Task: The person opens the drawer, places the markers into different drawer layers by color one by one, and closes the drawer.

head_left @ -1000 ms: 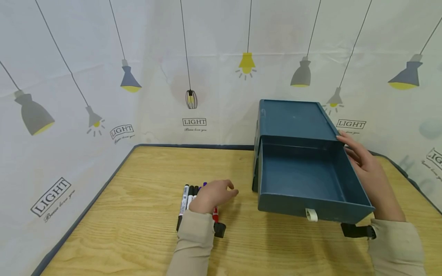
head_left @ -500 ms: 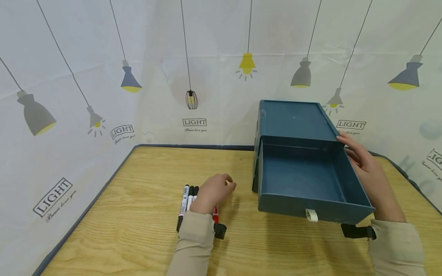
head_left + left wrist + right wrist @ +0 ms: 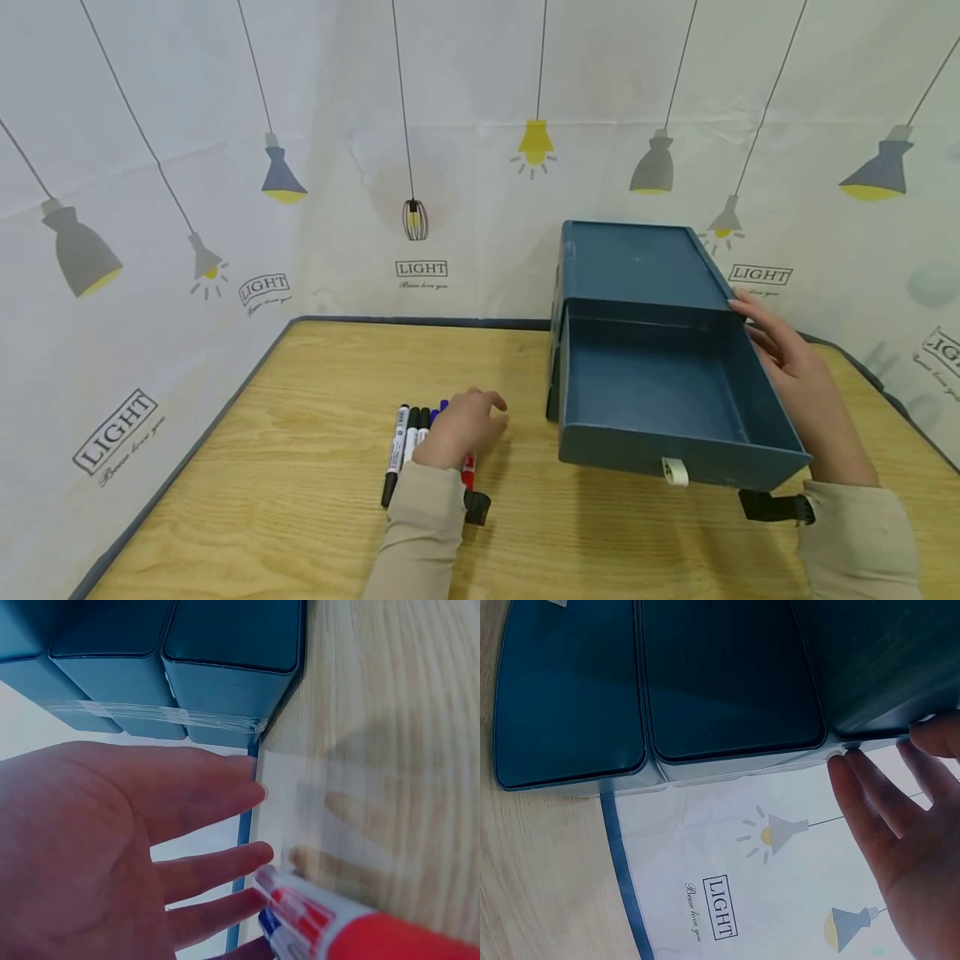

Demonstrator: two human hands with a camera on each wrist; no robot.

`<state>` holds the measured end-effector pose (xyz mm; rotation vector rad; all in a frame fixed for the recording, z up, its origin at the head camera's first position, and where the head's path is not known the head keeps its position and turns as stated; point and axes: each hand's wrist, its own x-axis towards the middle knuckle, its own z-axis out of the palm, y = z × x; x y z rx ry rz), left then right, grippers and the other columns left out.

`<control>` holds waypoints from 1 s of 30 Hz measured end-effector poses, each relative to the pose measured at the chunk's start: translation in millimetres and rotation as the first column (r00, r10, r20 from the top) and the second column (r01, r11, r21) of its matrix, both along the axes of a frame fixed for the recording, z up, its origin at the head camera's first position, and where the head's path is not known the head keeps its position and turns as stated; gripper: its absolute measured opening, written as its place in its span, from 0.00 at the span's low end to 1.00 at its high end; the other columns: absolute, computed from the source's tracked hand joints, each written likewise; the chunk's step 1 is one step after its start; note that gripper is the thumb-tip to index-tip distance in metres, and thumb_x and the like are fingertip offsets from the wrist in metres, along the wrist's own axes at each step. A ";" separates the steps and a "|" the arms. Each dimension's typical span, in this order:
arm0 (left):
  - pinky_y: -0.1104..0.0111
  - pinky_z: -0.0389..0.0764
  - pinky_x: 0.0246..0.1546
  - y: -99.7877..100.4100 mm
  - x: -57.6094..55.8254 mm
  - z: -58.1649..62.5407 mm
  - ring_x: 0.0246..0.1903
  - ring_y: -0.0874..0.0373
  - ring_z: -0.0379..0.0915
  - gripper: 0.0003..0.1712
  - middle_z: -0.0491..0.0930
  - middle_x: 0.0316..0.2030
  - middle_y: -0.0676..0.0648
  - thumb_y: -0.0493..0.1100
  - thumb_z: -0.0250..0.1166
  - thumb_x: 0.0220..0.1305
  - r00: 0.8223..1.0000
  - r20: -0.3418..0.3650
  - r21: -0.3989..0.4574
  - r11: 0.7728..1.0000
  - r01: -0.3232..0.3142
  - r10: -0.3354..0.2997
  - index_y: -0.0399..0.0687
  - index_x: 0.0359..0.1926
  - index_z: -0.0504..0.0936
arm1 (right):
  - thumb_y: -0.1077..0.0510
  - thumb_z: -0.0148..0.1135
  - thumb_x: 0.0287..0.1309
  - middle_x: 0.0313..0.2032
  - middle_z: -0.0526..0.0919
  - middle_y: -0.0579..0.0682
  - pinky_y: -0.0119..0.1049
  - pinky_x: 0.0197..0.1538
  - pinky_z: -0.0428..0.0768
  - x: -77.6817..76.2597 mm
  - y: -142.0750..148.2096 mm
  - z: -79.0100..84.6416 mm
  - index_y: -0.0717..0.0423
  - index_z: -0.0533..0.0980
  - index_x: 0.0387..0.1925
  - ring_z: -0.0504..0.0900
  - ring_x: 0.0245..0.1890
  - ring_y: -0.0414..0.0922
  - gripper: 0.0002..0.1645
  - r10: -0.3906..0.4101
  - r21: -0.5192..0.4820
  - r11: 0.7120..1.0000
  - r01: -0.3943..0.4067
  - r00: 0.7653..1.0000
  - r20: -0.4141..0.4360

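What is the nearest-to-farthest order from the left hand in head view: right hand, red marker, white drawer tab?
1. Red marker, partly hidden by the left hand.
2. White drawer tab, to the right.
3. Right hand, farther right.

Plain beige sleeves [image 3: 422,532] show soft creases, and a small black fitting [image 3: 772,507] juts out beside each
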<state>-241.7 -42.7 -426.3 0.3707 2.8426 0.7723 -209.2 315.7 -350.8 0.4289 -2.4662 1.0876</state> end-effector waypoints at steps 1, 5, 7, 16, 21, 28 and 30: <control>0.56 0.71 0.43 -0.1 0.3 -0.8 0.51 0.47 0.66 0.16 0.69 0.53 0.42 0.46 0.57 0.61 1.000 -0.007 -0.006 1.000 0.006 -0.006 0.49 0.50 0.77 | 0.60 0.44 0.65 0.67 0.48 0.37 0.14 0.41 0.63 0.4 -0.1 0.1 0.43 0.56 0.65 0.60 0.57 0.30 0.28 -0.002 0.000 1.000 0.002 1.000 -0.001; 0.55 0.71 0.42 0.0 2.1 -1.5 0.54 0.43 0.62 0.14 0.70 0.52 0.43 0.43 0.57 0.61 0.999 -0.042 -0.042 0.999 0.008 -0.009 0.52 0.49 0.78 | 0.60 0.44 0.65 0.67 0.48 0.38 0.15 0.41 0.63 0.4 0.0 0.3 0.43 0.56 0.66 0.60 0.57 0.30 0.28 0.003 -0.005 1.000 -0.003 1.000 -0.005; 0.56 0.72 0.38 0.2 3.4 -0.7 0.54 0.42 0.61 0.15 0.70 0.52 0.43 0.39 0.56 0.61 0.999 -0.049 -0.059 0.998 -0.008 0.005 0.52 0.49 0.78 | 0.60 0.44 0.65 0.67 0.48 0.38 0.15 0.42 0.63 0.0 0.0 0.4 0.44 0.56 0.66 0.60 0.57 0.29 0.28 0.009 -0.007 1.000 -0.009 1.000 -0.010; 0.53 0.70 0.38 -0.3 6.6 -0.5 0.46 0.44 0.64 0.17 0.72 0.47 0.44 0.36 0.58 0.59 0.990 -0.139 -0.144 0.989 -0.022 0.002 0.57 0.47 0.79 | 0.60 0.44 0.65 0.67 0.49 0.38 0.15 0.41 0.63 -0.7 -0.1 0.5 0.43 0.56 0.65 0.60 0.56 0.28 0.28 0.003 0.001 1.000 -0.003 1.000 -0.009; 0.49 0.66 0.43 1.9 6.8 -1.6 0.47 0.44 0.63 0.18 0.71 0.48 0.45 0.35 0.57 0.59 0.992 -0.130 -0.153 0.988 -0.018 -0.002 0.57 0.48 0.78 | 0.60 0.44 0.65 0.67 0.49 0.38 0.15 0.42 0.63 -0.5 -0.1 1.0 0.43 0.56 0.65 0.60 0.56 0.28 0.28 0.000 0.004 1.000 0.000 1.000 -0.013; 0.44 0.58 0.50 7.1 6.1 -6.3 0.49 0.45 0.62 0.22 0.68 0.50 0.46 0.33 0.54 0.61 0.995 -0.096 -0.149 0.989 -0.012 -0.002 0.59 0.53 0.74 | 0.59 0.45 0.65 0.67 0.50 0.39 0.16 0.41 0.64 -0.1 -0.1 1.1 0.42 0.56 0.65 0.60 0.57 0.29 0.28 -0.009 0.002 1.000 0.009 1.000 0.000; 0.43 0.58 0.50 9.1 6.5 -6.8 0.49 0.45 0.62 0.23 0.68 0.50 0.46 0.32 0.52 0.62 0.995 -0.095 -0.144 0.990 -0.001 -0.013 0.59 0.54 0.73 | 0.59 0.45 0.65 0.67 0.50 0.39 0.15 0.41 0.64 -0.2 -0.3 0.9 0.42 0.56 0.65 0.60 0.57 0.29 0.28 -0.009 0.002 1.000 0.009 1.000 0.000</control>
